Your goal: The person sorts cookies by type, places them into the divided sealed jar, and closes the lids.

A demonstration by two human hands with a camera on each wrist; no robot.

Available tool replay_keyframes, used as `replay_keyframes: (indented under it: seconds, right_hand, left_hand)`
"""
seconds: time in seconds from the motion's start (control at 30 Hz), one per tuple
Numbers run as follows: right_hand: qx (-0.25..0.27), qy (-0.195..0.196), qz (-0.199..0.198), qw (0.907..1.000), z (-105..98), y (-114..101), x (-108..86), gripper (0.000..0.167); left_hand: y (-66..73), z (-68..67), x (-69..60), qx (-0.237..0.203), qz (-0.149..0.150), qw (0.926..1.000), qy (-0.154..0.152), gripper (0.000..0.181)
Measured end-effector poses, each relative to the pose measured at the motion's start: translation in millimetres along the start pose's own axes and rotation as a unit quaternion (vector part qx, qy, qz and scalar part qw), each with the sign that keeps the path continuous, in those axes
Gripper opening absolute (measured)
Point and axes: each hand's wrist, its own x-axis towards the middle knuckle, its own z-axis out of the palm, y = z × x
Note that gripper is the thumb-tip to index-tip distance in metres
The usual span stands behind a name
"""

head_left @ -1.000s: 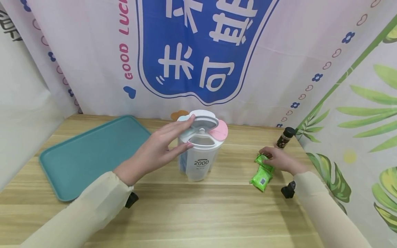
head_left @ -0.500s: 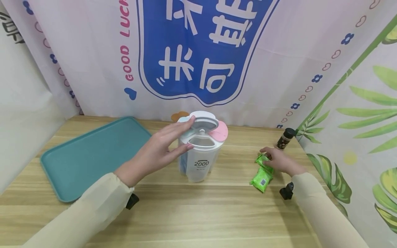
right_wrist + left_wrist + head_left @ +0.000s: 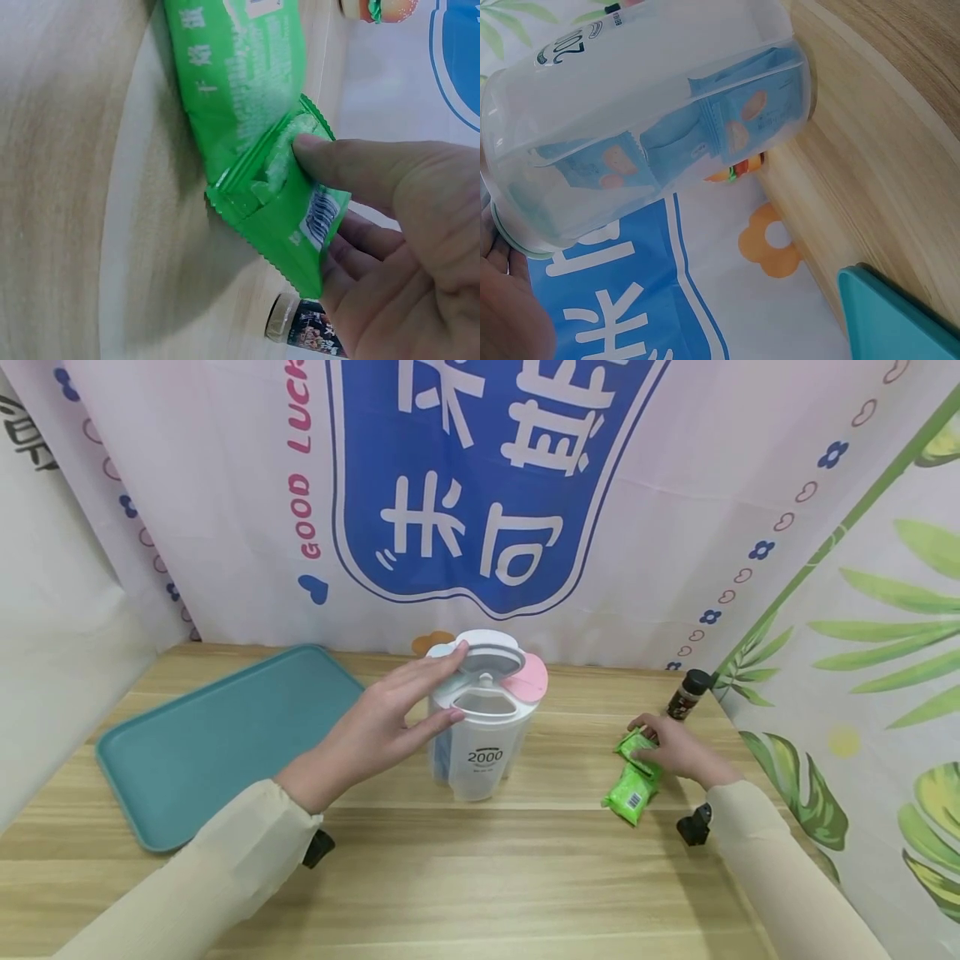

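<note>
In the head view a clear storage container marked 2000 stands upright mid-table, one white lid raised and its pink lid down. My left hand rests on its top left, fingers straight against the raised lid, thumb at the opening's rim. Blue packets lie inside another compartment, seen in the left wrist view. At the right, my right hand pinches a small green snack packet between thumb and fingers. A second green packet lies on the table, overlapping the held one.
A teal tray lies at the left of the wooden table. Just beyond my right hand stands a black-capped jar. A printed cloth hangs behind the table.
The green packet in my right hand has tilted slightly. My left hand and the container keep their places.
</note>
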Motion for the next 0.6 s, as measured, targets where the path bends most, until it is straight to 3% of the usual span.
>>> replay_keyframes:
  seconds: [0.3,0.6]
  right_hand:
    - [-0.008,0.019,-0.025,0.9995,-5,-7,-5.1,0.039]
    - [0.012,0.069,-0.038,0.9968,-11,-21,-10.1,0.035]
  left_hand:
    - [0.6,-0.9,0.4,0.005,0.0,1.0,-0.004,0.076]
    - [0.7,-1.2,-0.2,0.007,0.005,1.0,0.001,0.076]
